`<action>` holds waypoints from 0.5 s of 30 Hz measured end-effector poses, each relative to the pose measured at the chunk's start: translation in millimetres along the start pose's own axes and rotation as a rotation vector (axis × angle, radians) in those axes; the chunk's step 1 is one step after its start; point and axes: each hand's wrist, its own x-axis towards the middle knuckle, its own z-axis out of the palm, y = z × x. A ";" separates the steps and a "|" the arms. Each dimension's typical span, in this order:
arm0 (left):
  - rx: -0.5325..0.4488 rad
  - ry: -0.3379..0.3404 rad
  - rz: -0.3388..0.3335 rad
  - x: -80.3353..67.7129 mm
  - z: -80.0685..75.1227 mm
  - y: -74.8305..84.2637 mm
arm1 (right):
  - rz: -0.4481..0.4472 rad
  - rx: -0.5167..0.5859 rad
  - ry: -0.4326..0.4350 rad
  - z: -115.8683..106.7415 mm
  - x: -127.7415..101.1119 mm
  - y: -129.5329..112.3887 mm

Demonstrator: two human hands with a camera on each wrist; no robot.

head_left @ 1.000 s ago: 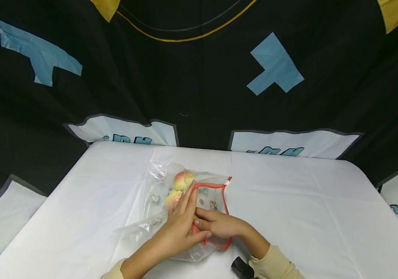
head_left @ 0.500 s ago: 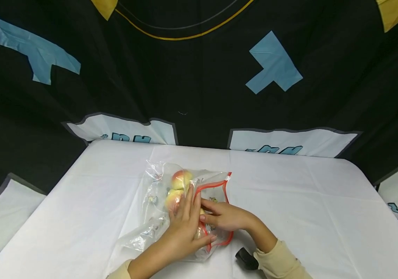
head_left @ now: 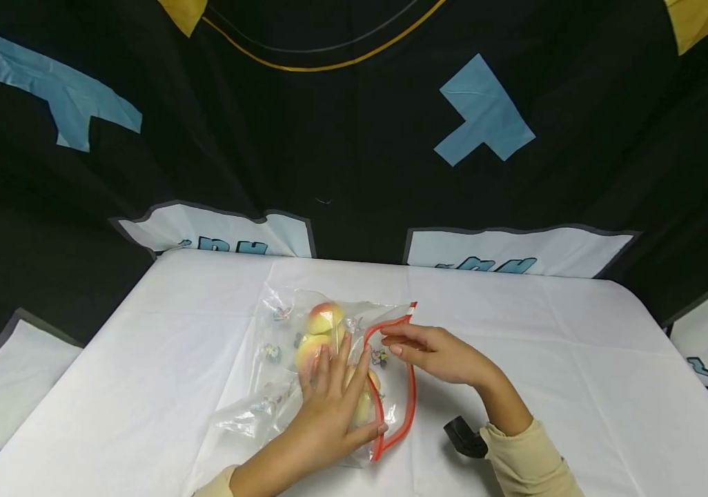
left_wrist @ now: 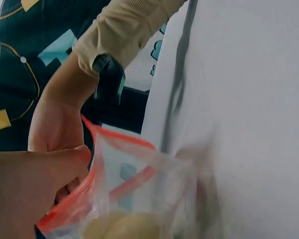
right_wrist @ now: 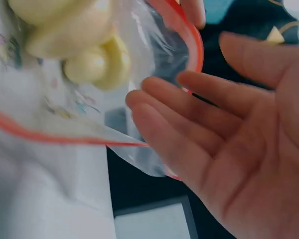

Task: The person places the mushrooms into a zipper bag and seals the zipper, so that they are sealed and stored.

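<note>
A clear zip bag (head_left: 276, 376) with a red zip edge (head_left: 413, 400) and small printed pictures lies on the white table, its mouth gaping to the right. Inside sit several yellow-and-red fruits that look like peaches (head_left: 326, 317); the right wrist view shows more of these peaches (right_wrist: 92, 62) through the mouth. My left hand (head_left: 329, 407) rests spread over the bag, covering part of the fruit, its thumb at the red edge. Beside the opening, my right hand (head_left: 441, 353) holds nothing; its fingers (right_wrist: 174, 124) are loosely extended at the bag's mouth.
The white-covered table (head_left: 546, 359) extends all around the bag. A black device (head_left: 467, 437) is at the right sleeve (head_left: 528, 455). Behind the table hangs a black cloth (head_left: 354, 159) with blue and yellow shapes.
My right hand has drawn out of the bag's mouth and moved up and right. The left hand has stayed over the bag, its fingers now more spread, and more fruit shows near the opening.
</note>
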 end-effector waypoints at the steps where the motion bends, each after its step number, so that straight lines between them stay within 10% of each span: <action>1: 0.036 0.021 0.029 -1.0 -0.9 1.9 | 0.007 0.022 0.050 -3.7 -0.2 1.9; 9: 0.394 0.494 0.459 -9.0 -3.8 17.5 | 0.263 0.038 0.532 -15.5 16.3 23.3; 15: 0.525 0.554 0.522 -11.2 11.1 17.1 | 0.352 -0.119 0.578 -16.9 34.1 39.8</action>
